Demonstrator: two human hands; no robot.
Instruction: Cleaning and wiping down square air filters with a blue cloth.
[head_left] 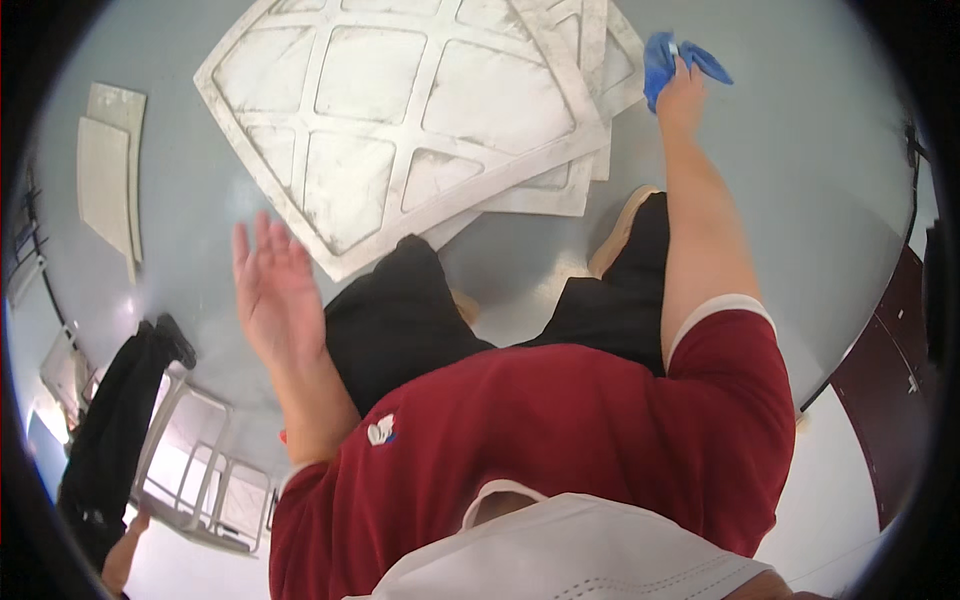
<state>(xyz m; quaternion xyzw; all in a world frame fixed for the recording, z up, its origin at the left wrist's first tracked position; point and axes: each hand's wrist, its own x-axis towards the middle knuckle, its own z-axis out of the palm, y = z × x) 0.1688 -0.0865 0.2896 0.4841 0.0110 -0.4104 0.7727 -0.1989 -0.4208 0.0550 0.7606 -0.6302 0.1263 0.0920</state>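
My right hand (682,98) stretches out to the far right, its fingers closed around a bunched blue cloth (660,68). My left hand (278,290) is raised with nothing in it, palm showing and fingers extended, beside the near left edge of a large whitish panel (372,72). This panel has raised ribs that frame several recessed fields, with dark smudges along the ribs. It lies at an angle on top of more pale panels (560,200), whose corners stick out to the right and below. The cloth is apart from the panels, off their right side.
My knees and shoes are close to the stack's near edge. Two pale boards (105,185) lie overlapping on the grey floor (480,262) at left. A person in black trousers (110,430) is at lower left, by a metal frame (205,455). A dark red surface (885,385) stands at far right.
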